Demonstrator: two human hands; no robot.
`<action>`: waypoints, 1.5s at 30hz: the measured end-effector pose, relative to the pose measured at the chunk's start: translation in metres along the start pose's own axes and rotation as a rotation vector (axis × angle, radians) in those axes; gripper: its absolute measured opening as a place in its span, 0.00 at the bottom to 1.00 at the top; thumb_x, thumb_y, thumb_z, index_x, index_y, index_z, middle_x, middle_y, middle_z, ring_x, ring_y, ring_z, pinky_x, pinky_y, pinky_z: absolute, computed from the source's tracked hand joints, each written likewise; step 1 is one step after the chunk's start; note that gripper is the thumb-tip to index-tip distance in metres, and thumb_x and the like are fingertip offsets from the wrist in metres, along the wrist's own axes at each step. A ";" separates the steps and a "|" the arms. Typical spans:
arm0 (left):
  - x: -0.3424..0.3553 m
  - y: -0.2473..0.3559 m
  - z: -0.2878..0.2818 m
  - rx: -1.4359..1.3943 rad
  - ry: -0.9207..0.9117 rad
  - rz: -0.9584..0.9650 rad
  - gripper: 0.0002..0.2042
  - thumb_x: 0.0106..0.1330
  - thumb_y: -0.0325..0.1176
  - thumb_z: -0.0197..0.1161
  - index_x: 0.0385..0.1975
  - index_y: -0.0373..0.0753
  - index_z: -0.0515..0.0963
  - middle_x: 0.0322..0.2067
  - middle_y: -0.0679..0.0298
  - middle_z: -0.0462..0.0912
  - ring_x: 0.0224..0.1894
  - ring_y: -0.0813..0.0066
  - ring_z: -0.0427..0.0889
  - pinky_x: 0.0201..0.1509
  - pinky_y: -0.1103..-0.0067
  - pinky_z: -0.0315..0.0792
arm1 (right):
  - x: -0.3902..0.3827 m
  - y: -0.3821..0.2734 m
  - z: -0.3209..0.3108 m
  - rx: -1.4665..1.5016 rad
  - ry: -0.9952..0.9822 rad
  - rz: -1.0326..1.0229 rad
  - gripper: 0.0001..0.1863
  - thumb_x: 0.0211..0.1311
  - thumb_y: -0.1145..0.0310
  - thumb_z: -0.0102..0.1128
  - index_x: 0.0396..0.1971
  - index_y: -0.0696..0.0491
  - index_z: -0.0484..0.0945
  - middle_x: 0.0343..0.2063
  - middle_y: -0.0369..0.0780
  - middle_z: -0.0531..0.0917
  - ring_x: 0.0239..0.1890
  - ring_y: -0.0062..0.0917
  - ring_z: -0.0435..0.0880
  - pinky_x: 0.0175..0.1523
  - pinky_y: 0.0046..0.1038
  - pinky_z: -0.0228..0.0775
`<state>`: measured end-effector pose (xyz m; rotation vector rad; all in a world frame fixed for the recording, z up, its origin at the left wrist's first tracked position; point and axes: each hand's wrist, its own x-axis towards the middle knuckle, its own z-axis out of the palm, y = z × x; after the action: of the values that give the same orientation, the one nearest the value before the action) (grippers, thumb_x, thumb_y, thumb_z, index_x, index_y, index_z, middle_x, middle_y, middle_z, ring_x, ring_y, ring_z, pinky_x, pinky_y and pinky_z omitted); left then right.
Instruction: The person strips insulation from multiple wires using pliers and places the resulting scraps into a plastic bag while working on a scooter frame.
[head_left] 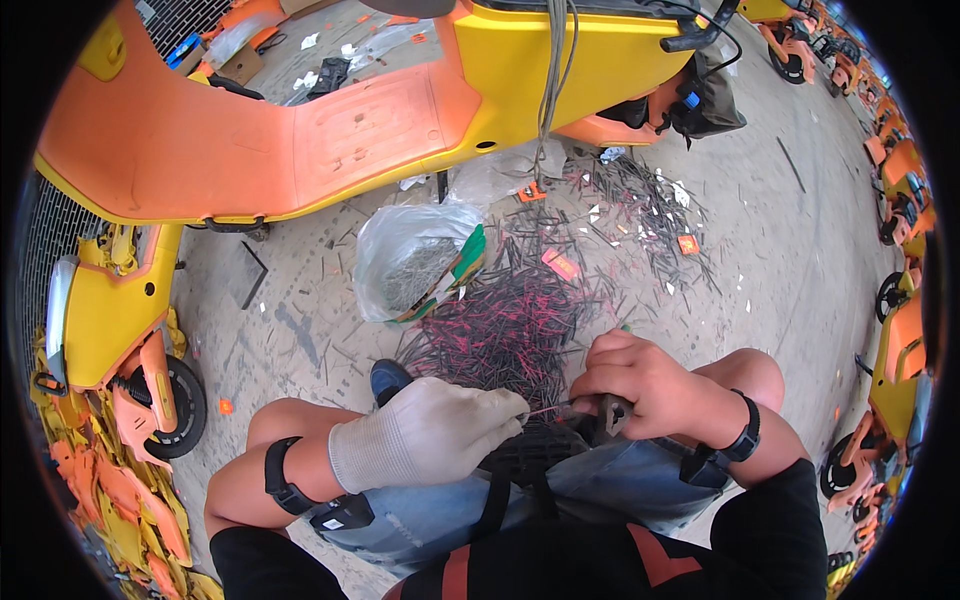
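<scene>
My left hand (430, 430), in a pale grey knit glove, is closed with its fingertips pinching a thin reddish wire (545, 409). The wire stretches across to my bare right hand (640, 385). That hand is wrapped round pliers (614, 412); their dark metal jaws show below the fingers, and a bit of green shows above them. Just beyond both hands lies a heap of black and pink strips (500, 325), which look like stripped cable sheathing. Behind it on the left stands an open clear plastic bag (375, 255) with fine grey wire strands (422, 275) inside.
A yellow and orange scooter (370, 115) spans the far side, with a bundle of grey cables (553, 75) hanging over it. Another scooter (120, 330) stands at left above piled body panels (120, 490). More scooters (900, 180) line the right. Scraps litter the concrete floor (760, 260).
</scene>
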<state>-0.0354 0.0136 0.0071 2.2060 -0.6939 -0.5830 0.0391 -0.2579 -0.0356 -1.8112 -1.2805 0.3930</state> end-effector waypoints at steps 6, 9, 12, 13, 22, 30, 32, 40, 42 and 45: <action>-0.013 -0.004 -0.006 0.004 -0.039 -0.040 0.09 0.70 0.34 0.58 0.44 0.37 0.78 0.32 0.55 0.83 0.36 0.56 0.84 0.38 0.68 0.78 | -0.013 0.006 -0.008 0.002 -0.004 0.036 0.19 0.35 0.79 0.66 0.35 0.54 0.82 0.27 0.38 0.82 0.34 0.36 0.79 0.41 0.35 0.70; -0.023 -0.009 -0.011 0.008 0.053 -0.023 0.08 0.70 0.32 0.58 0.42 0.37 0.79 0.30 0.55 0.82 0.35 0.56 0.84 0.38 0.69 0.78 | -0.023 0.010 -0.017 -0.020 0.026 0.122 0.19 0.34 0.81 0.62 0.34 0.54 0.82 0.27 0.38 0.83 0.33 0.38 0.79 0.43 0.35 0.71; -0.042 -0.026 -0.020 0.099 0.221 -0.047 0.06 0.70 0.28 0.56 0.39 0.35 0.80 0.25 0.55 0.80 0.28 0.58 0.84 0.34 0.70 0.77 | -0.034 0.022 -0.037 -0.132 0.102 0.229 0.20 0.31 0.83 0.57 0.32 0.56 0.81 0.30 0.39 0.85 0.35 0.39 0.80 0.45 0.35 0.73; -0.044 -0.025 -0.029 0.030 0.148 -0.310 0.08 0.72 0.30 0.54 0.43 0.34 0.78 0.34 0.56 0.82 0.31 0.60 0.85 0.36 0.71 0.78 | -0.035 0.022 -0.045 -0.198 0.136 0.335 0.18 0.35 0.83 0.58 0.33 0.55 0.81 0.30 0.40 0.85 0.37 0.39 0.81 0.44 0.36 0.74; -0.024 -0.027 -0.020 -0.643 0.354 -0.401 0.09 0.77 0.32 0.50 0.48 0.33 0.73 0.32 0.64 0.79 0.33 0.79 0.80 0.40 0.80 0.76 | -0.004 0.019 -0.021 -0.268 0.256 0.335 0.17 0.42 0.82 0.63 0.37 0.54 0.83 0.30 0.43 0.84 0.38 0.42 0.81 0.45 0.38 0.76; 0.009 -0.015 -0.034 -0.785 0.367 -0.436 0.12 0.78 0.33 0.49 0.53 0.34 0.71 0.36 0.63 0.81 0.34 0.79 0.81 0.35 0.83 0.74 | 0.032 0.007 -0.013 -0.294 0.249 0.267 0.18 0.43 0.81 0.63 0.40 0.56 0.82 0.31 0.46 0.84 0.39 0.43 0.81 0.48 0.38 0.76; 0.015 -0.022 -0.028 -0.754 0.399 -0.359 0.13 0.78 0.32 0.48 0.55 0.33 0.70 0.38 0.63 0.81 0.34 0.79 0.81 0.34 0.85 0.73 | 0.039 0.003 -0.014 -0.321 0.322 0.300 0.19 0.44 0.81 0.63 0.42 0.57 0.82 0.31 0.47 0.84 0.40 0.44 0.81 0.48 0.39 0.76; 0.036 -0.021 -0.018 -0.835 0.344 -0.276 0.12 0.78 0.31 0.47 0.54 0.32 0.70 0.45 0.56 0.83 0.44 0.72 0.85 0.42 0.81 0.77 | 0.052 0.001 -0.015 -0.136 0.389 0.491 0.12 0.67 0.68 0.64 0.48 0.55 0.83 0.34 0.44 0.85 0.36 0.32 0.83 0.46 0.32 0.74; 0.039 -0.021 -0.015 -0.847 0.313 -0.253 0.12 0.78 0.31 0.47 0.54 0.31 0.70 0.45 0.55 0.83 0.44 0.71 0.85 0.43 0.81 0.77 | 0.056 -0.007 -0.014 0.165 0.369 0.614 0.12 0.71 0.66 0.61 0.47 0.56 0.83 0.35 0.41 0.86 0.39 0.24 0.83 0.47 0.29 0.74; 0.043 -0.018 -0.010 -0.828 0.275 -0.244 0.12 0.78 0.31 0.47 0.53 0.31 0.70 0.43 0.55 0.84 0.41 0.73 0.85 0.42 0.80 0.78 | 0.056 -0.008 -0.009 0.269 0.418 0.562 0.13 0.71 0.62 0.61 0.45 0.56 0.82 0.29 0.36 0.82 0.34 0.17 0.76 0.43 0.26 0.72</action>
<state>0.0080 0.0022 -0.0085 1.5395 -0.0044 -0.5418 0.0641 -0.2116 -0.0124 -1.8691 -0.4003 0.4337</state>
